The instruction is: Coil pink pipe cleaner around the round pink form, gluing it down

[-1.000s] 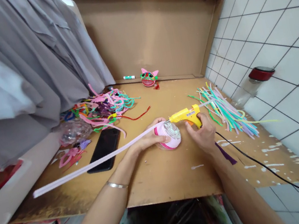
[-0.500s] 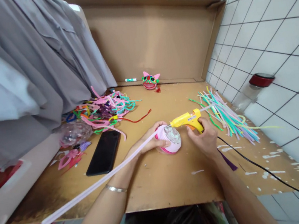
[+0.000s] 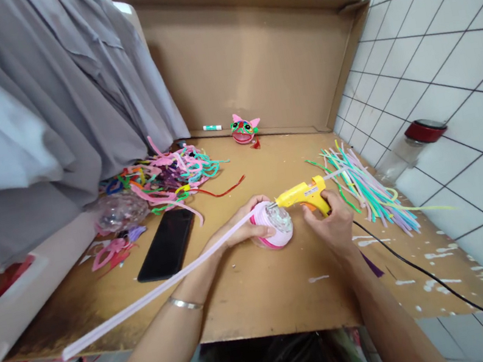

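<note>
- Single head-worn view, looking forward and down from above the near edge of the desk.
- Close range; cardboard backboard faces it.

1. Glue gun: a small label sits on the yellow body, print too small to read.
2. Glue stick by the cardboard back wall: white and green tube, no lettering legible.
3. Phone: screen dark, no text.
4. No readable text, brand, number or sign anywhere.

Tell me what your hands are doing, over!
Left hand holds pink ball. Right hand grips glue gun, nozzle at ball. Nothing between them.
</note>
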{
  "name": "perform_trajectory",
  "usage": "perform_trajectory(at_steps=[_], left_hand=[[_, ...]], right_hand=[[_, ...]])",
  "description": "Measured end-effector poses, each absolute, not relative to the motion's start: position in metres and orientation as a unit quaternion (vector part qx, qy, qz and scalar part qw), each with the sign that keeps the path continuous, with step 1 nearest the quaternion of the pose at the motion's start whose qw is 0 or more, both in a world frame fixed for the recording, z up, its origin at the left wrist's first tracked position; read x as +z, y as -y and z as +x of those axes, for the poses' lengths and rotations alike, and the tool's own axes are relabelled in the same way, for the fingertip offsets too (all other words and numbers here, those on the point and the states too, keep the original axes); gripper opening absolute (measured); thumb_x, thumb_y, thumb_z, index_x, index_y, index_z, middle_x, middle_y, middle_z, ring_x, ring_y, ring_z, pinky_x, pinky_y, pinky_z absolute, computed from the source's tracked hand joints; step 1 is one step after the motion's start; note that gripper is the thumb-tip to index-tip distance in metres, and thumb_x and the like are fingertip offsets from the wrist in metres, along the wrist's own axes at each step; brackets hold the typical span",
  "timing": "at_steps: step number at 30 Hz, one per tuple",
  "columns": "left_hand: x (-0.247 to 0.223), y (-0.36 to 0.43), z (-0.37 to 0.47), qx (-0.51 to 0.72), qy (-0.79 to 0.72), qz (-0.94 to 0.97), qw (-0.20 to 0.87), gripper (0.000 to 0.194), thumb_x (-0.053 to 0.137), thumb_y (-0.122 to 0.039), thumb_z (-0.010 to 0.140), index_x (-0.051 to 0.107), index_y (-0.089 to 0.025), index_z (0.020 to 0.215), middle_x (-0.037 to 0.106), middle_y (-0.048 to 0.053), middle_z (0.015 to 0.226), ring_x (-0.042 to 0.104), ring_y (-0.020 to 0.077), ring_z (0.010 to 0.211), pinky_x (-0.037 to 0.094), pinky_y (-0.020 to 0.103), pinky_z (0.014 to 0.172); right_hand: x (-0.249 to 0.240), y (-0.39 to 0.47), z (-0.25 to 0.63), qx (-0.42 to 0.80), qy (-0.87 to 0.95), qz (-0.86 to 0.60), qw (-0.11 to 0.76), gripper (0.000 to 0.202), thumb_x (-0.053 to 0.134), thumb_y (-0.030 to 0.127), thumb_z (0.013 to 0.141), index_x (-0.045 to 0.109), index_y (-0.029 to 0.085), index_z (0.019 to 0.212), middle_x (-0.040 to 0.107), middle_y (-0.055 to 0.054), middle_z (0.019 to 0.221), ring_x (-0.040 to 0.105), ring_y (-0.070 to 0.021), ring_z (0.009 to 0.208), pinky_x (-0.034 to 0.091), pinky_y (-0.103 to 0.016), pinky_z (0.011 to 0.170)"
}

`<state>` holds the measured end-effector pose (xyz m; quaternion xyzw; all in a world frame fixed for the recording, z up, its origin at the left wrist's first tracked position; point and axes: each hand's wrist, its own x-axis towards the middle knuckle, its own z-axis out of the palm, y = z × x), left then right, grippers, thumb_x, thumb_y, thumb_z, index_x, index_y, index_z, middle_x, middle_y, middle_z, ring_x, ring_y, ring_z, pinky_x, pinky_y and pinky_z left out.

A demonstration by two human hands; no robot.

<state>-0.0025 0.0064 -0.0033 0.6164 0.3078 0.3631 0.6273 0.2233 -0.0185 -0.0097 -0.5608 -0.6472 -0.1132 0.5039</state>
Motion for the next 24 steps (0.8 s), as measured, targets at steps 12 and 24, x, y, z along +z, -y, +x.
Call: perform_trajectory(at_steps=[12,24], left_hand=[[-0.0071,-0.0085,-0.0031,0.361,-0.312,0.628,0.615,0.071,0.085,-0.030,0.052,0.046,-0.019,0.111,0.058,0.000,0.093,0.054,0.0121,0.077,0.045,0.022,0.067],[-0.0096,-0.0099,-0.0039,0.364,-0.306,0.632,0.612,0.072,0.087,-0.032,0.052,0.048,-0.019,0.111,0.059,0.000,0.094,0.055,0.0128,0.079,0.047,0.022,0.070]], right_hand=[[-0.0164,0.0138,0.2297,-0.137,0.628,-0.562,0.521,0.030,0.060,0.044,0.076,0.057,0.019,0.093,0.068,-0.008,0.087,0.064,-0.0204,0.073,0.053,-0.033,0.068],[-0.0163,0.0132,0.2288,-0.167,0.648,-0.527,0.524,0.025,0.062,0.041,0.077,0.057,0.020,0.091,0.066,-0.004,0.082,0.062,-0.0190,0.070,0.051,-0.031,0.065]])
